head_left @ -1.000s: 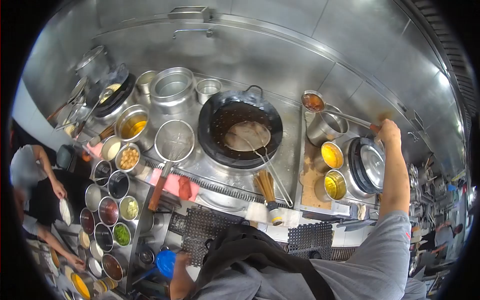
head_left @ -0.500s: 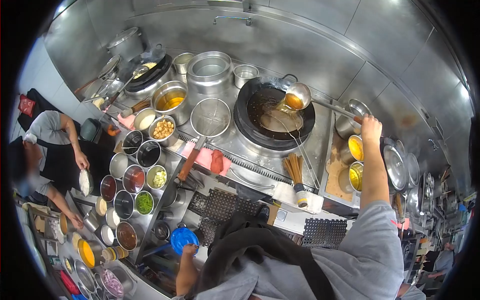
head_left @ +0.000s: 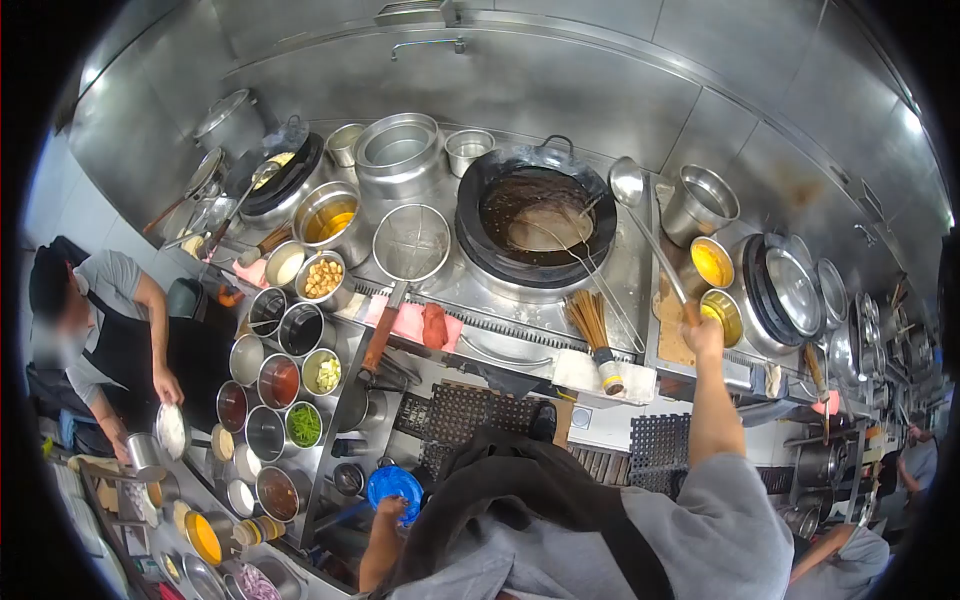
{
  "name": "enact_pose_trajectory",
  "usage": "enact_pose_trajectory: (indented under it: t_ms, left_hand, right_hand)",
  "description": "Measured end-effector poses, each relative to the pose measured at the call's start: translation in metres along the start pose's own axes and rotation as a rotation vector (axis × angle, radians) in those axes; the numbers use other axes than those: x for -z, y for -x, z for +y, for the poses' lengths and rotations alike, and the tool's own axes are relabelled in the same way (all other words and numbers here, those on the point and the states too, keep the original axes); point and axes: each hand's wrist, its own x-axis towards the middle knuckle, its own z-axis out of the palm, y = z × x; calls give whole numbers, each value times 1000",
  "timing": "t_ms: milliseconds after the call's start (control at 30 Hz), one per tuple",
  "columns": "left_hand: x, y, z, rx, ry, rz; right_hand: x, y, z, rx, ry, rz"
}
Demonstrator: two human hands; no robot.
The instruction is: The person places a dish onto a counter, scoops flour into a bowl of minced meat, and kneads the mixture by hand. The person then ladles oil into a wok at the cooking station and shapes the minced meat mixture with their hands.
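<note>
In the head view my right hand (head_left: pixel 704 330) is closed round the wooden end of a long-handled ladle (head_left: pixel 627 182), whose bowl is tipped beside the wok's right rim. The black wok (head_left: pixel 472 215) holds dark, bubbling oil with a pale round mass in it, and a wire skimmer (head_left: pixel 570 252) rests across its front. Low down, my left hand (head_left: pixel 390 508) hangs with curled fingers in front of a blue plastic basin (head_left: pixel 385 482). Whether it touches the basin, or what the fingers hold, I cannot make out.
A flat wire strainer (head_left: pixel 412 245) lies left of the wok, and a bamboo brush (head_left: pixel 595 335) in front. Steel pots of yellow liquid (head_left: pixel 712 262) stand right. Several food containers (head_left: pixel 303 425) fill the left counter, where a person (head_left: pixel 140 310) holds a white-filled bowl (head_left: pixel 173 430).
The ladle has swung from above the wok to its right side, and the liquid in its bowl no longer shows. My right hand has come lower and nearer. The view has shifted slightly.
</note>
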Motion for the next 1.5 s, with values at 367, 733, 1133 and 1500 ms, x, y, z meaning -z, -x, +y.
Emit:
enact_pose_trajectory:
  t_ms: [367, 733, 1133, 1500]
  left_hand:
    - [55, -30, 30, -220, -197, 177]
    - [53, 19, 70, -471, -589, 171]
    - [53, 12, 109, 106, 325, 135]
    - [15, 2, 75, 162, 425, 145]
  right_hand:
    - [-39, 129, 12, -654, -1035, -565]
    - [-109, 193, 44, -989, -1236, -385]
    - [-35, 106, -9, -8, -330, 390]
    - [-113, 21, -120, 392, 47, -22]
